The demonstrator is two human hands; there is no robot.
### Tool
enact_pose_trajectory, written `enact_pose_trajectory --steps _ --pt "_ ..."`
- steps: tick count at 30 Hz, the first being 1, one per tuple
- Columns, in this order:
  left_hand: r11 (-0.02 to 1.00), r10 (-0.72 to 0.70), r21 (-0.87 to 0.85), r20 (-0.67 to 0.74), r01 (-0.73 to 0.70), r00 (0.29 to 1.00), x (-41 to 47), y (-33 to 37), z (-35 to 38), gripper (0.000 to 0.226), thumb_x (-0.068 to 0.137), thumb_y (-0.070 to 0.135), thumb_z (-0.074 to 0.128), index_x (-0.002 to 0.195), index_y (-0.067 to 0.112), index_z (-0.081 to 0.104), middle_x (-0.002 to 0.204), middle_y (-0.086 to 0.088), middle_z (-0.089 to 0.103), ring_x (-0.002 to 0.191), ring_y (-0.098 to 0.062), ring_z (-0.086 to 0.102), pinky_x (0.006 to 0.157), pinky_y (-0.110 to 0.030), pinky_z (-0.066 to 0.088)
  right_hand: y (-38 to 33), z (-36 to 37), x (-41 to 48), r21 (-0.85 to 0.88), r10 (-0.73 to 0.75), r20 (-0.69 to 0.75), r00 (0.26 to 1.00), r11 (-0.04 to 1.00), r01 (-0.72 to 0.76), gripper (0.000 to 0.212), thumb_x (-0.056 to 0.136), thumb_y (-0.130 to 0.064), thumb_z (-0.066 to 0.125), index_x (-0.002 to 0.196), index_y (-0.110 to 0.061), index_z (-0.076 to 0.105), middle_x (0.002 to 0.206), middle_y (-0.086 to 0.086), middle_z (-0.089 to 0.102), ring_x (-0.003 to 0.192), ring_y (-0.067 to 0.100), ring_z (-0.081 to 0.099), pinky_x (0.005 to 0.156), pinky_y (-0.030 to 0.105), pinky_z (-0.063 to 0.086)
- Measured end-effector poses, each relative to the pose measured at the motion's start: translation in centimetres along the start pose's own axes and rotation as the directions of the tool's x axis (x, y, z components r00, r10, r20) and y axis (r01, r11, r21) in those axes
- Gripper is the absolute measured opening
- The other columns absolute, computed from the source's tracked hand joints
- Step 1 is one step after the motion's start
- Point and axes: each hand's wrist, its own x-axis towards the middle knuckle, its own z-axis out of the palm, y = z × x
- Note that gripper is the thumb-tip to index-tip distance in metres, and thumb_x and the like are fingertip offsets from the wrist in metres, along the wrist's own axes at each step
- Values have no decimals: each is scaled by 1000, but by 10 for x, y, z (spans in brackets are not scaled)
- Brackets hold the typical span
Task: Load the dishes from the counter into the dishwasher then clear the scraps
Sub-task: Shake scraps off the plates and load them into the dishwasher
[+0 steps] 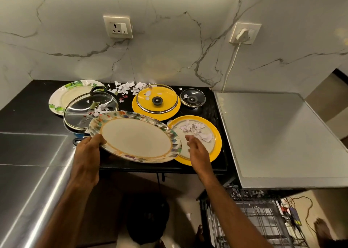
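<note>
My left hand [88, 149] pinches the rim of the speckled plate [135, 136], tilted above the counter [28, 104], while my right hand [197, 151] hovers open over the scrap-covered yellow plate [216, 132]; a one-edge grip risks the plate slipping.

Black counter [28, 100]: plates [216, 132], glass lids [192, 98], paper scraps [125, 88]

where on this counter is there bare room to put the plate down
Bare patches: the black counter left of the green-leaf plate, and the steel top right of the yellow plate with scraps. The middle is crowded with plates, glass lids and paper scraps. The left hand holds the multicoloured plate.
</note>
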Motion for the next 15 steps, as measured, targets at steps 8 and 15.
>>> enact_pose_trajectory --steps 8,15 --pt "998 17 -53 38 -15 999 -11 -2 13 19 90 12 49 97 0 63 72 -8 69 63 -22 66 57 -31 54 -29 4 -4 357 229 188 955 890 -284 24 102 -16 57 122 -11 70 92 2 80 74 14 75 54 28 58" --pt "992 -123 5 153 124 981 -11 13 36 19 95 12 49 108 6 62 94 -9 71 84 -20 70 53 -24 55 -34 -19 1 362 371 179 911 836 -412 19 101 -5 49 108 -6 66 67 5 74 54 13 67 44 20 52"
